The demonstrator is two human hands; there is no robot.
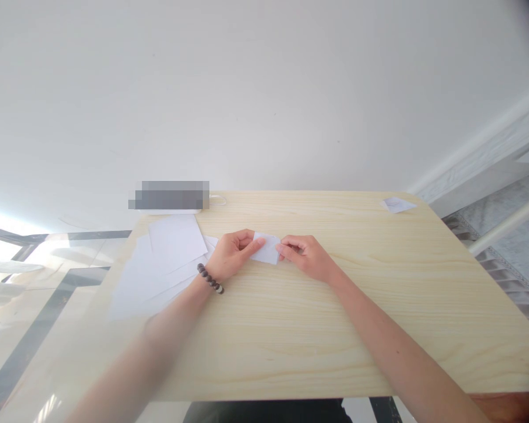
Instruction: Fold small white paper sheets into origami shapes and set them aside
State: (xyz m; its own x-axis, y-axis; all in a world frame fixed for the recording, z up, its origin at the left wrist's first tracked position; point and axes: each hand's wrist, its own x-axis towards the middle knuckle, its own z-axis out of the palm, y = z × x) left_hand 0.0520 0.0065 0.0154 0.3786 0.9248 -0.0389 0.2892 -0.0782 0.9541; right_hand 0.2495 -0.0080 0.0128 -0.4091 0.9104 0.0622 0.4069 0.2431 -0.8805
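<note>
A small folded piece of white paper is held above the middle of the wooden table. My left hand pinches its left side, thumb lying on top and fingers behind. At the paper's right edge, my right hand closes thumb and forefinger on it. A dark beaded bracelet circles my left wrist. Several loose white sheets lie overlapping to the left, close by my left hand and partly under my left forearm.
A folded white paper piece lies at the table's far right corner. At the back left is a blurred-out object with a white cable beside it. Behind the table rises a white wall; a pale railing stands at right.
</note>
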